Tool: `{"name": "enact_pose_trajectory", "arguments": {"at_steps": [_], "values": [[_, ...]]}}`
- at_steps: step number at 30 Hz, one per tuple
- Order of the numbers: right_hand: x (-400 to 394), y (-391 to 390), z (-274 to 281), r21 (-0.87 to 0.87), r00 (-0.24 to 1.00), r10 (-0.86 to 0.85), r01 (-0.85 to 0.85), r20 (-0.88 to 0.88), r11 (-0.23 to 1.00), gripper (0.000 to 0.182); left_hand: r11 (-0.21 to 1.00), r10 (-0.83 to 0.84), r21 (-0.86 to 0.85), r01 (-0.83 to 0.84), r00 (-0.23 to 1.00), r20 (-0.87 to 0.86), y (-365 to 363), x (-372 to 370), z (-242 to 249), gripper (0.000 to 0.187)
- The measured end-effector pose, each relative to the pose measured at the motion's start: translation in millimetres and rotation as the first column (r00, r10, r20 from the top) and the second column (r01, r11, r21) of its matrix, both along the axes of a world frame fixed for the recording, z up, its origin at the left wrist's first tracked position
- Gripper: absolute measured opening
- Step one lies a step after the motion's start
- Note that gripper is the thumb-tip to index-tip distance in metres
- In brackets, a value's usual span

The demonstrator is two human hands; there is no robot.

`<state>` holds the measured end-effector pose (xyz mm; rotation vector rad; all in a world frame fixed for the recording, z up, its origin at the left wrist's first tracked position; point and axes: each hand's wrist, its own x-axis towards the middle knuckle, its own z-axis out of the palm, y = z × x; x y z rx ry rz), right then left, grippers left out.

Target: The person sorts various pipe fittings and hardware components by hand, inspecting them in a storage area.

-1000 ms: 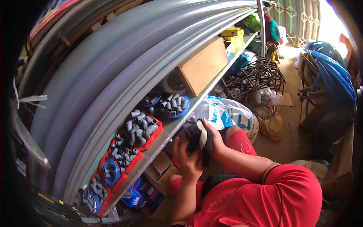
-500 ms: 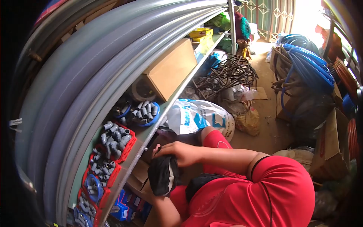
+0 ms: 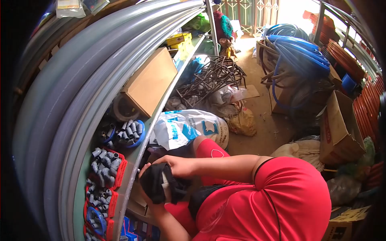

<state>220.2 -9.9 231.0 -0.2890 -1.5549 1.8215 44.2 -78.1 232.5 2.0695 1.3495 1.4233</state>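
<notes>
A bundled black cloth item with a pale strip lies between both hands, in front of the red shirt. My right hand comes in from the right and holds its upper edge, fingers bent over it. From below, my left hand supports the item's underside and left side; most of that hand is hidden behind the black fabric. Both hands are beside the metal edge of the shelf.
Red baskets of grey pipe fittings and a cardboard box stand on the shelf, below long grey pipes. A white sack, bent metal rods, blue hose coils and an open carton are on the floor side.
The view has shifted, so the surroundings sit further left. Both hands still hold the black item, which has turned and looks more spread, with its pale strip more upright.
</notes>
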Motion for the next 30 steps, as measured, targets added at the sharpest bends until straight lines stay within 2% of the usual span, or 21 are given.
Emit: {"name": "enact_pose_trajectory", "arguments": {"at_steps": [2,3,5,10,12,13,14,15,16,17,19,20,23,26,29,30], "values": [[-4,-5,-6,-0.032,0.995,-0.091,0.09,-0.035,0.995,0.032,0.997,-0.009,-0.072,0.008,1.0,-0.008,-8,6,18,0.057],[-5,-6,-5,-0.067,0.99,-0.14,0.138,-0.021,0.988,0.029,0.999,-0.02,-0.041,0.019,1.0,-0.02,-9,8,22,0.058],[-4,-8,-1,-0.117,0.983,-0.153,0.141,-0.102,0.983,0.024,0.999,-0.039,0.022,0.04,0.998,-0.047,-10,10,26,0.061],[-11,-4,-13,-0.314,0.951,-0.179,0.094,-0.253,0.945,0.02,0.993,0.118,-0.002,-0.118,0.99,0.077,-15,27,14,0.057],[-12,5,-13,-0.102,0.965,-0.09,0.067,-0.247,0.993,0.03,0.982,0.185,-0.049,-0.18,0.974,0.133,-13,24,4,0.049],[-11,8,-12,0.006,0.971,-0.046,0.049,-0.234,0.999,0.035,0.978,0.187,-0.158,-0.138,0.916,0.354,-10,20,3,0.045],[-9,8,-11,0.237,0.985,-0.056,0.094,-0.164,0.967,0.041,0.964,0.206,-0.254,-0.072,0.808,0.553,-6,15,3,0.042],[-5,2,-1,0.254,0.996,-0.014,0.037,-0.091,0.967,0.046,0.944,0.241,-0.33,0.014,0.655,0.717,-3,16,8,0.039],[-6,4,-4,0.323,0.998,-0.034,0.048,-0.05,0.945,0.045,0.963,0.227,-0.21,-0.172,0.934,0.276,-3,23,9,0.038],[-8,5,-8,0.39,0.998,-0.056,0.055,-0.009,0.919,0.044,0.965,0.181,-0.24,-0.108,0.934,0.309,-5,28,12,0.038],[-1,3,0,0.348,0.999,-0.043,0.036,0.014,0.937,0.041,0.956,0.093,-0.292,0.023,0.921,0.379,-10,36,26,0.038],[2,3,3,0.328,0.999,-0.036,0.025,0.026,0.944,0.04,0.97,0.025,-0.234,0.06,0.938,0.345,-8,29,20,0.04],[-2,8,-13,0.359,0.992,-0.126,0.124,-0.015,0.925,0.036,0.971,-0.08,-0.203,0.125,0.973,0.215,-8,13,16,0.048],[-3,7,-14,0.334,0.964,-0.26,0.229,0.051,0.914,0.028,0.963,-0.183,-0.184,0.195,0.98,0.078,-9,5,15,0.057],[-3,10,-12,0.154,0.97,-0.215,0.197,0.112,0.968,0.023,0.981,-0.045,-0.183,0.067,0.991,0.123,-13,13,17,0.05],[-5,11,-14,0.159,0.961,-0.261,0.245,0.088,0.956,0.022,0.993,-0.008,-0.119,0.018,0.996,0.089,-13,14,17,0.046]]}}
